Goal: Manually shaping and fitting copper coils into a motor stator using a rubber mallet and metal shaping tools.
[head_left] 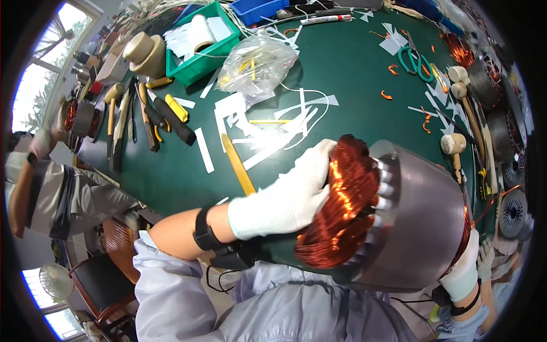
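Note:
A large motor stator [424,219], a grey metal cylinder with copper windings, is held on its side at the table's near edge. Its reddish copper coil end [345,214] bulges out to the left, and white slot liners [383,185] ring the core there. My left hand [285,199], in a white knit glove, grips that coil end with its fingers going behind the copper. At the opposite end my right hand [464,265], gloved too, holds the stator by its rim; most of those fingers are hidden. A yellow strip-like tool [238,166] lies just beyond my left hand.
White paper strips [273,139] litter the green table [347,85] beside a plastic bag [256,62]. A green bin [232,43], mallets [454,144], pliers [154,122] and green-handled scissors [415,60] surround them. Co-workers sit left [74,194] and right [502,290].

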### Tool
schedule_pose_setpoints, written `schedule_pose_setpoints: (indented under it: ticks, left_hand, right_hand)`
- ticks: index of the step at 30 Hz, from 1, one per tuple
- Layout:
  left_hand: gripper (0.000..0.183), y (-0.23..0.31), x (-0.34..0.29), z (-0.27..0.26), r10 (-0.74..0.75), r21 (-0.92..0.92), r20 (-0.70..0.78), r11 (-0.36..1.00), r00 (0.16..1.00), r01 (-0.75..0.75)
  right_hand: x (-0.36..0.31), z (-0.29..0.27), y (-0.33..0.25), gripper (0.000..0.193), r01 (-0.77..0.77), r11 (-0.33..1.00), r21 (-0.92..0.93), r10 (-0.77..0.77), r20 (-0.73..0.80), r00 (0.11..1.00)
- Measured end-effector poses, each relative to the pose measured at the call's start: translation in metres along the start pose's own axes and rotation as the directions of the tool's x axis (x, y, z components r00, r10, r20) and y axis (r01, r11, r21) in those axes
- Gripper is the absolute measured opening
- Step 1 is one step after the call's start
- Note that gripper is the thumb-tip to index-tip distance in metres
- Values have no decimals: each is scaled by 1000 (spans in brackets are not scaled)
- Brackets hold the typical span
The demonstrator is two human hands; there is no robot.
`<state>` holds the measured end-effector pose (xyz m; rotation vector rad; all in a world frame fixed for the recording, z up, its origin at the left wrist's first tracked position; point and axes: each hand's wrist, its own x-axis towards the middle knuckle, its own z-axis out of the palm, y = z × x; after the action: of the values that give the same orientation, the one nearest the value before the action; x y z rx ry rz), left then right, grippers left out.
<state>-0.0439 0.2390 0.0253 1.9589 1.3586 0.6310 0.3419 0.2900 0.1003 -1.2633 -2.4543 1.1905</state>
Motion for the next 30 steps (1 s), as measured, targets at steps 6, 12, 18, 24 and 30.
schedule_pose_setpoints:
  ticks: [6, 12, 18, 24, 30]
  left_hand:
    - [24, -35, -3, -57, -194, 324, -259, 905, 946, 274]
    - [11, -62, 3, -61, 34, 670, -154, 738, 988, 79]
    - [10, -61, -9, -72, 229, 726, -112, 684, 967, -78]
    - [32, 28, -59, -66, -92, 319, -292, 929, 952, 188]
    - [26, 7, -36, -27, 4, -129, -76, 992, 997, -13]
  right_hand:
    - [-12, 22, 24, 40, -264, 887, 380, 367, -230, 901]
    - [-24, 14, 18, 34, -274, 936, 224, 322, -224, 920]
    - [-38, -16, 24, 28, -291, 956, 28, 292, -128, 948]
    - [-41, -44, 22, 31, -353, 931, -96, 351, -41, 936]
    - [-44, -57, 15, 36, -434, 883, -178, 431, -57, 900]
